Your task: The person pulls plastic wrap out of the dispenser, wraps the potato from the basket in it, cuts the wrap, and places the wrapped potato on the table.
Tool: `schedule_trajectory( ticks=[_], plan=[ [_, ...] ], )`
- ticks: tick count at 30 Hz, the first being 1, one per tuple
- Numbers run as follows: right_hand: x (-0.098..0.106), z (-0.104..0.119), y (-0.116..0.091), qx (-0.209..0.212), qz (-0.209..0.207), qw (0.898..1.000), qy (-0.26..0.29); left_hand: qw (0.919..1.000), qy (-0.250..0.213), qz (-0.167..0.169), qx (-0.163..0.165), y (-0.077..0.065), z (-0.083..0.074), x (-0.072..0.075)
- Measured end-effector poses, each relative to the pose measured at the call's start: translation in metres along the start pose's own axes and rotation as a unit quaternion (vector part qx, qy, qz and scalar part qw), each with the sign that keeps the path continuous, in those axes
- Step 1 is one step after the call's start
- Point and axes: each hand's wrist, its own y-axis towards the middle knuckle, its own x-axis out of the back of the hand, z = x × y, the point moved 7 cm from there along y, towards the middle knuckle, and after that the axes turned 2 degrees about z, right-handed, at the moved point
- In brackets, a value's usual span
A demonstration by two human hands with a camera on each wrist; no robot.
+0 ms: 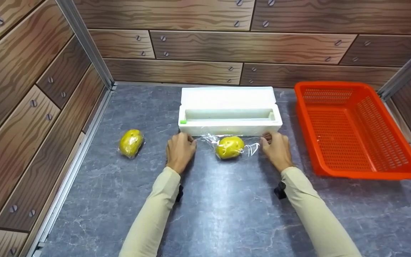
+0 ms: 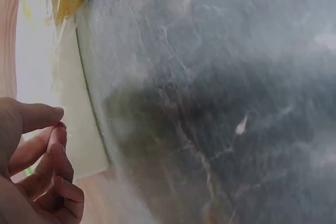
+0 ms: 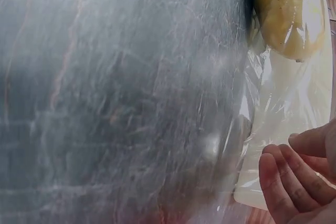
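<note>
A yellow potato lies between my hands, in front of a long white box, with clear cling film around and beside it. My left hand pinches the film between thumb and forefinger at the box's left front corner. At the right front corner, my right hand holds the film's other side between thumb and fingertips. In the right wrist view, the film hangs in shiny folds below the potato. The thin film is hard to trace right at the fingertips.
The white cling film box stands at the back with its lid up and a green piece at its left end. A second potato, wrapped in film, lies at left. An orange basket stands at right, near the wood-patterned walls.
</note>
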Motion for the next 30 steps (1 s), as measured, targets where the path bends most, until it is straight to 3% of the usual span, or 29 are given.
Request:
schedule_trajectory(
  ticks=[3,6,10,13,15,18,26,30],
  plan=[
    [0.003,0.003,0.000,0.002,-0.015,1.000,-0.003,0.9971,0.014,-0.038,-0.064,-0.007,-0.013,0.010],
    [0.008,0.011,0.000,0.017,-0.040,0.999,-0.007,0.9830,0.023,-0.060,-0.172,-0.020,-0.035,0.015],
    [0.009,0.026,0.000,0.060,-0.056,0.997,-0.008,0.9490,0.020,-0.018,-0.314,-0.040,-0.064,0.005],
    [0.002,0.038,-0.002,0.092,-0.039,0.995,-0.001,0.9284,0.041,0.039,-0.367,-0.048,-0.079,-0.013],
    [-0.003,0.044,-0.004,0.106,-0.026,0.994,0.002,0.9213,0.067,0.075,-0.375,-0.050,-0.084,-0.025],
    [-0.006,0.048,-0.006,0.121,-0.020,0.992,0.005,0.9186,0.098,0.113,-0.366,-0.050,-0.086,-0.038],
    [-0.002,0.049,-0.007,0.144,-0.027,0.989,0.008,0.9274,0.087,0.179,-0.317,-0.039,-0.084,-0.049],
    [-0.002,0.047,-0.007,0.144,-0.022,0.989,0.009,0.9311,0.081,0.193,-0.299,-0.033,-0.083,-0.051]
  ],
)
